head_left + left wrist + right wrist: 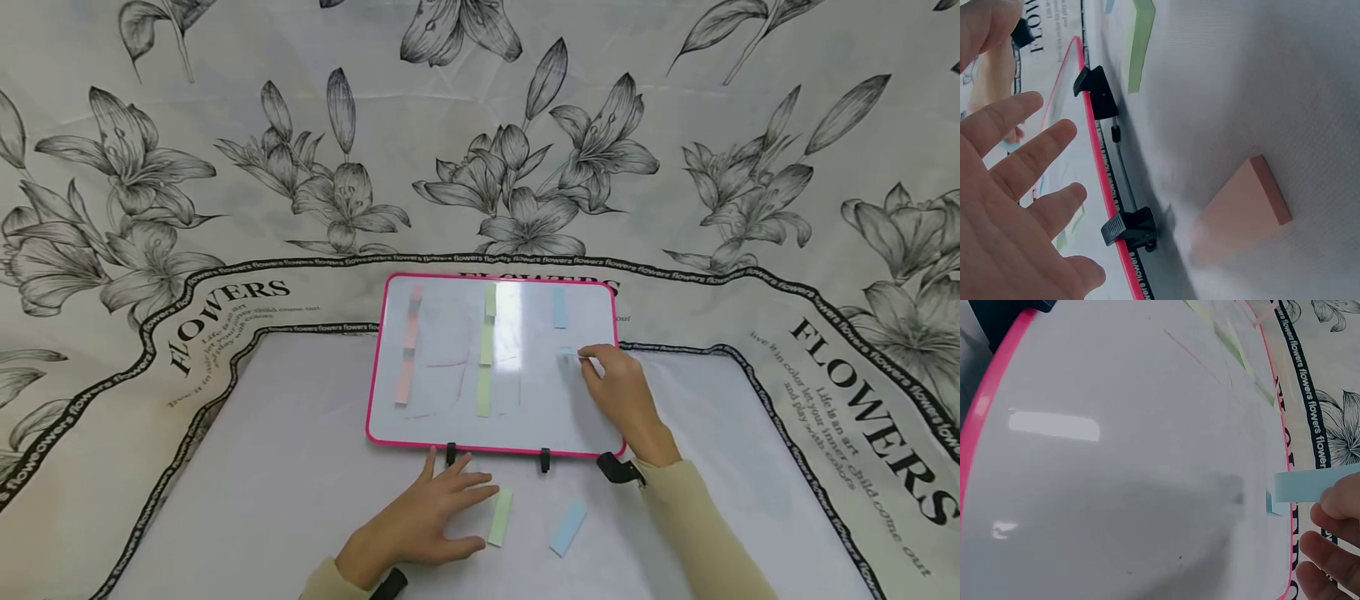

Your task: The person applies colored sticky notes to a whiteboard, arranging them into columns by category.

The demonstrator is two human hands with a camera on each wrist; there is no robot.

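- Left hand (420, 525) flat on the table (262, 500), fingers spread and straight, gripping nothing.
- Just right of its fingertips: loose green sticky pad (499, 517); further right, loose blue sticky pad (567, 527). Orange pad (1244, 209) visible only in left wrist view.
- Just beyond fingertips: pink-framed whiteboard (390, 417) on black clip feet (1129, 228).
- Right hand (622, 396) up on board, thumb and fingers pinched on blue strip (1313, 484), pressing it to the surface.
- Beyond that strip: one blue strip (559, 307) already stuck.
- Left of fingers: green column (487, 350) and orange column (408, 350), three strips each, look finished.
- Judged: blue column part done, second strip going on, likely one left.
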